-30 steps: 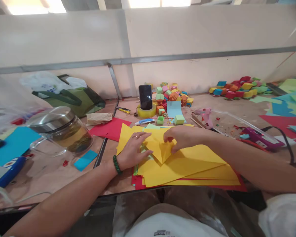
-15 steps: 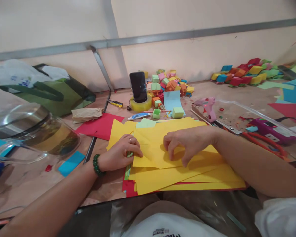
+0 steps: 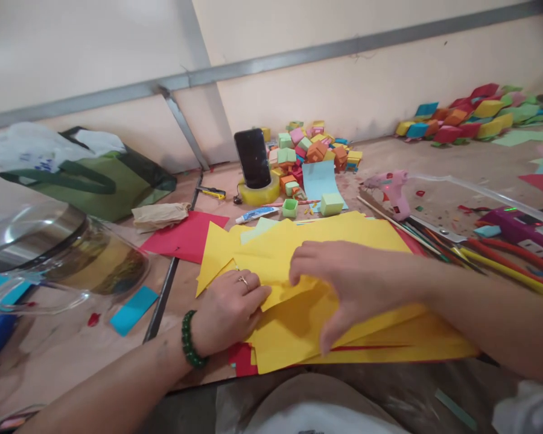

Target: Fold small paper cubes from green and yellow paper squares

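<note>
A stack of yellow paper sheets (image 3: 298, 337) lies in front of me, with red paper showing under its near edge. On top is a smaller creased yellow sheet (image 3: 276, 271). My left hand (image 3: 233, 307), wearing a ring and a green bead bracelet, has its curled fingers closed on the left side of this sheet; the thumb is partly hidden. Over the right part of the stack is my right hand (image 3: 344, 283), its thumb spread wide from the bent fingers, nothing between them. A small green paper box (image 3: 290, 208) and a green cube (image 3: 331, 204) stand just past the stack.
A glass teapot (image 3: 108, 253) stands at the left near a green bag (image 3: 127, 181). Behind the stack a phone (image 3: 252, 158) leans in a tape roll (image 3: 260, 193) before piled paper cubes (image 3: 317, 147). A pink glue gun (image 3: 394, 190) and orange-handled scissors (image 3: 507, 253) lie right.
My right thumb has spread away from the fingers, and the right hand has come nearer to me. My left hand has shifted nearer too, fingers still on the sheet. The view has tilted slightly.
</note>
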`<state>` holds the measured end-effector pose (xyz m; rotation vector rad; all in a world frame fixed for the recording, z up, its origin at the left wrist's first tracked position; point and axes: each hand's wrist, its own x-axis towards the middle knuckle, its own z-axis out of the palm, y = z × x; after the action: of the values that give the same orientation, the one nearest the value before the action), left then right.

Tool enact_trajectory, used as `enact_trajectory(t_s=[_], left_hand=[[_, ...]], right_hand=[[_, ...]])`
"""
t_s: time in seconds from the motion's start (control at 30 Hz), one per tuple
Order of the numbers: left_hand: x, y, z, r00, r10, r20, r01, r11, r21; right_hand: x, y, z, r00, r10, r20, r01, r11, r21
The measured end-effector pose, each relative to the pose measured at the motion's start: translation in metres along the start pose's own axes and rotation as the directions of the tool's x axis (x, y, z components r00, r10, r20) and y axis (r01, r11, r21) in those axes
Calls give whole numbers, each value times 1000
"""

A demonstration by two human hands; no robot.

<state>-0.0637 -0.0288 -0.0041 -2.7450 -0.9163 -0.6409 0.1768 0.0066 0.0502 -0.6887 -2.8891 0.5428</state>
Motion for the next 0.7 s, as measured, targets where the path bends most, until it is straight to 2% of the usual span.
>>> enact_trajectory(t_s=[0.07, 0.13, 0.2, 0.3, 0.37, 0.47, 0.53, 0.6, 0.7], left_hand=[[5, 6, 0, 1000, -6, 3, 6, 1000, -30], [11, 7, -6, 999, 21, 27, -17, 992, -122], [14, 2, -14, 1000, -1, 16, 4, 983, -182], [11, -7, -20, 994, -62, 85, 81, 968, -237], [6, -11, -20, 987, -61, 146, 98, 961, -260], [2, -13, -16, 990, -57, 132, 89, 964, -251], [2, -13, -14, 989, -79, 126, 106, 968, -228], [3, -13, -15, 983, -100, 156, 133, 967, -218], [3, -11, -20, 983, -54, 176, 100, 960, -263]], right_hand=[[2, -7, 11, 997, -34, -74, 17, 978, -210], [5, -4, 18, 999, -43, -33, 30, 944, -330], [6, 6, 19, 999, -27, 21, 32, 931, -364], [5, 21, 10, 994, 63, 89, -31, 946, -322], [4, 26, 4, 982, 147, 120, -112, 960, -256], [3, 28, 1, 969, 221, 108, -202, 965, -168], [3, 28, 5, 978, 199, 66, -189, 973, -134], [3, 29, 8, 991, 127, 41, -123, 987, -100], [3, 29, 9, 996, 67, 52, -65, 997, -43]])
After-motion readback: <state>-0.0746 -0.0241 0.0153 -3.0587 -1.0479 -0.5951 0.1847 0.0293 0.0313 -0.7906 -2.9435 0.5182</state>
